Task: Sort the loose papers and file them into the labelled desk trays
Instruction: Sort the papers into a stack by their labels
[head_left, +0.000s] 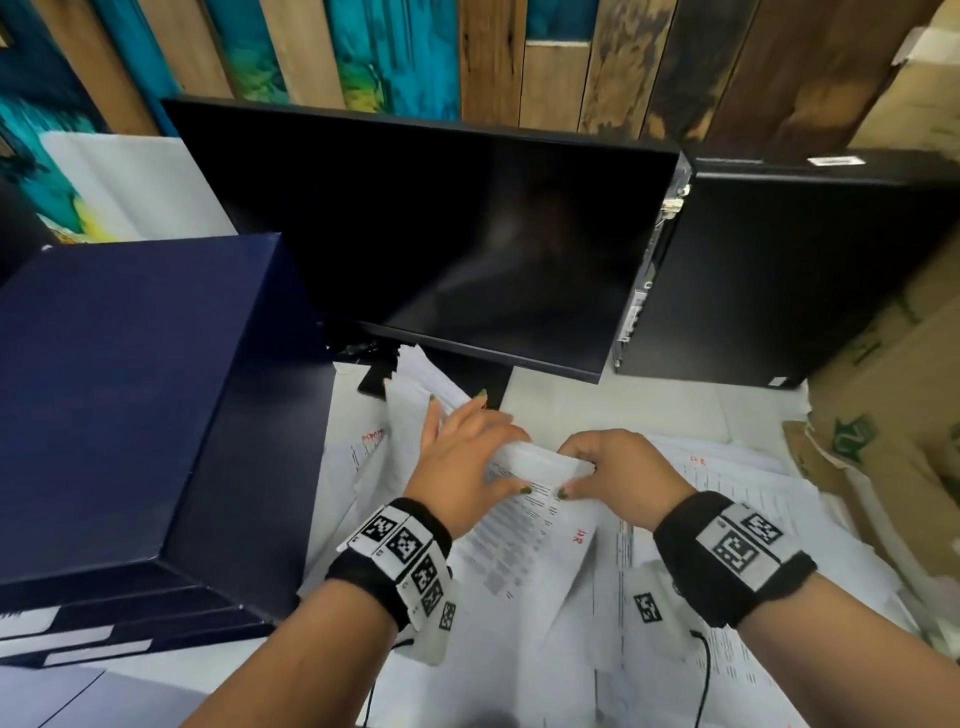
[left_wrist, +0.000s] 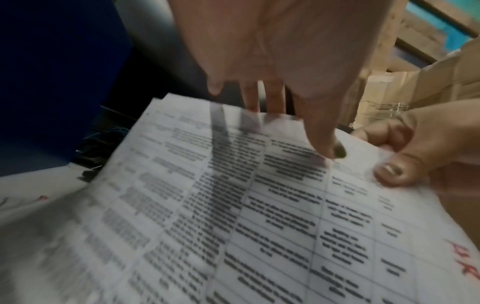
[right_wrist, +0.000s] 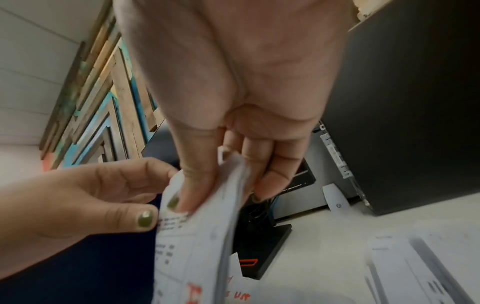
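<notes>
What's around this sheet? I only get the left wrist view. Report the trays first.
Observer: A dark blue stack of trays sits left of the hands, with white labels on its front edges.
Operator: Now tell me what's behind the sheet.
Observer: A dark monitor, its stand just past the sheet.
Operator: Check the right hand's grip underneath.
Observer: The right hand pinches the sheet's edge, thumb on top, fingers curled underneath.

Red handwritten "HR" on printed sheet (head_left: 524, 525); other txt too blurred.
</notes>
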